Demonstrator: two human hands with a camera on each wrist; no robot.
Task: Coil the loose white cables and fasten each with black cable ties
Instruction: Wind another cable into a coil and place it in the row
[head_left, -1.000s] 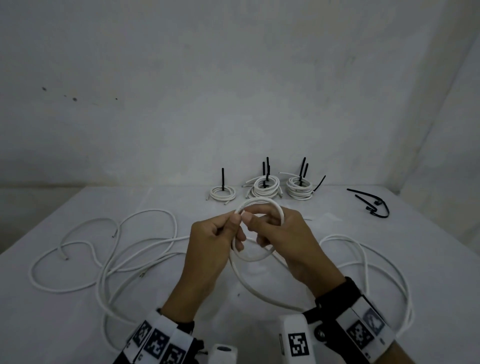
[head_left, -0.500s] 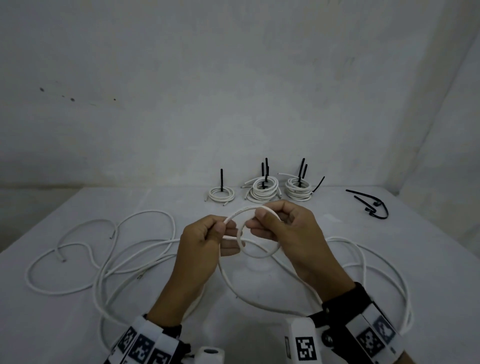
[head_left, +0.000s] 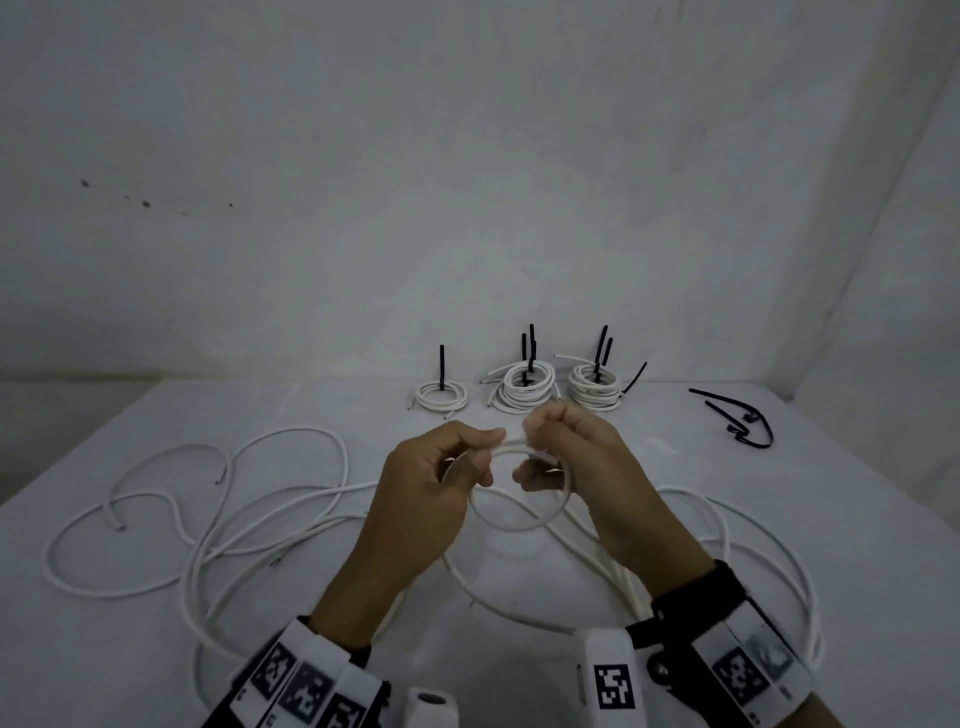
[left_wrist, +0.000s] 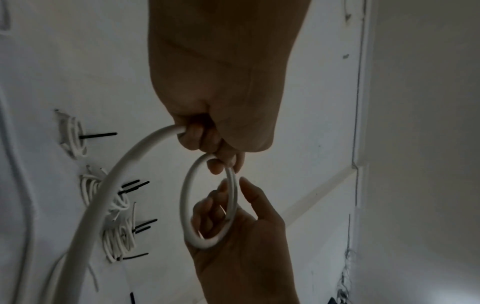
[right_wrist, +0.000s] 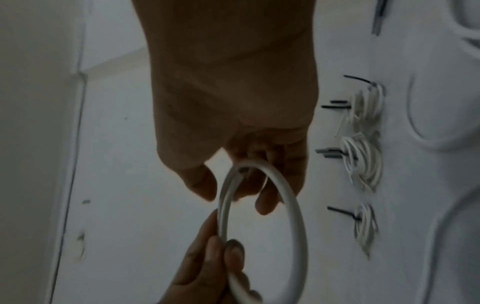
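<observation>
A small loop of white cable (head_left: 519, 526) hangs between my two hands above the table's middle. My left hand (head_left: 483, 452) pinches the loop's top left with thumb and forefinger, and its other fingers curl round the trailing cable (left_wrist: 135, 156). My right hand (head_left: 530, 453) grips the loop's right side, fingers through it (left_wrist: 213, 214). The right wrist view shows the loop (right_wrist: 291, 205) with two strands side by side. The rest of this cable (head_left: 753, 545) trails down to the table on the right.
More loose white cable (head_left: 208, 467) sprawls over the left of the white table (head_left: 857, 519). Three tied coils (head_left: 440, 399) (head_left: 527, 389) (head_left: 595, 387) with upright black tie tails sit at the back. Spare black cable ties (head_left: 740, 422) lie at the back right.
The loop was held upright above my fingers; now it hangs below them and looks smaller. My hands rose slightly and my right fingers curled tighter.
</observation>
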